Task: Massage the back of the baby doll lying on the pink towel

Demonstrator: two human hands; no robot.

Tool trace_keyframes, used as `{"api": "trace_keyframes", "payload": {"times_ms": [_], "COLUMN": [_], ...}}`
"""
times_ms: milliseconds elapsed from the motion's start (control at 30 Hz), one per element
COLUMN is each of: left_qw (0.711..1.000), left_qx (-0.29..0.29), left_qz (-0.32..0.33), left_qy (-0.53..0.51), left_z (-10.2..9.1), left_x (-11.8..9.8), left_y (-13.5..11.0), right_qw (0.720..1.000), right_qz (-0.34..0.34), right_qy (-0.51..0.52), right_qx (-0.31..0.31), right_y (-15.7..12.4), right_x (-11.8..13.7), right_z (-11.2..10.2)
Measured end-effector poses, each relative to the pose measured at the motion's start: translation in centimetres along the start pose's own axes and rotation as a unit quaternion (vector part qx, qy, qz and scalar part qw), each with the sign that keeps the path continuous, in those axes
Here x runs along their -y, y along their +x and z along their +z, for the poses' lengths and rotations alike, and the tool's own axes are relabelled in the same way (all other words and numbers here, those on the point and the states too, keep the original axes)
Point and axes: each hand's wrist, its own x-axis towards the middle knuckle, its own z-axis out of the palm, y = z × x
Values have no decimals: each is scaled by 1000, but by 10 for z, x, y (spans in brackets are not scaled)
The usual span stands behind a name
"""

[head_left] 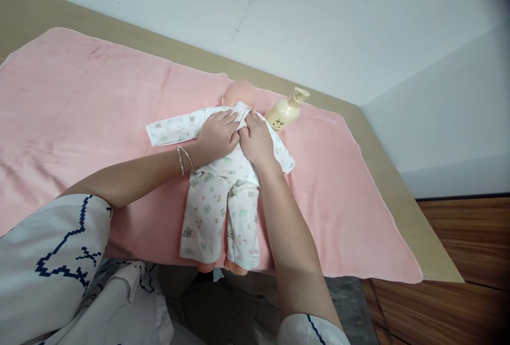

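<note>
A baby doll [239, 93] lies with its head away from me, dressed in a white printed top [179, 128] and matching trousers [205, 217]. Both of my hands are at the front of the top, just below the neck. My left hand [219, 134], with a silver bangle [184, 160] at its wrist, has its fingers closed on the cloth by the collar. Beside it my right hand [257, 139] grips the other edge of the neckline. My fingers partly hide the cloth they hold. The doll's feet [236, 267] stick out of the trouser legs.
A pale yellow pump bottle [285, 114] rests on the pink blanket [330, 201] to the right of the doll's head. The blanket covers most of a tan table [382, 186], which meets a white wall at the back. Wooden flooring [466, 239] shows at the right.
</note>
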Motion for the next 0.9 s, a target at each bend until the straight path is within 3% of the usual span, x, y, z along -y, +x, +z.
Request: {"api": "trace_keyframes", "payload": {"times_ms": [267, 500, 733, 900], "left_qw": [998, 995, 997, 993], "left_qx": [3, 18, 30, 15], "left_qz": [-40, -63, -37, -115], "left_qy": [40, 71, 58, 38], "left_z": [-4, -8, -6, 2], "left_x": [-4, -6, -6, -3], "left_y": [-2, -2, -4, -4], "right_qw": [999, 977, 997, 1000], "right_qz": [37, 167, 54, -3], "right_qy": [-24, -130, -44, 1], "right_qx": [-10, -1, -26, 2], "right_y": [-3, -8, -3, 2], "right_x": [10, 33, 10, -6], "right_z": [-4, -15, -5, 0]}}
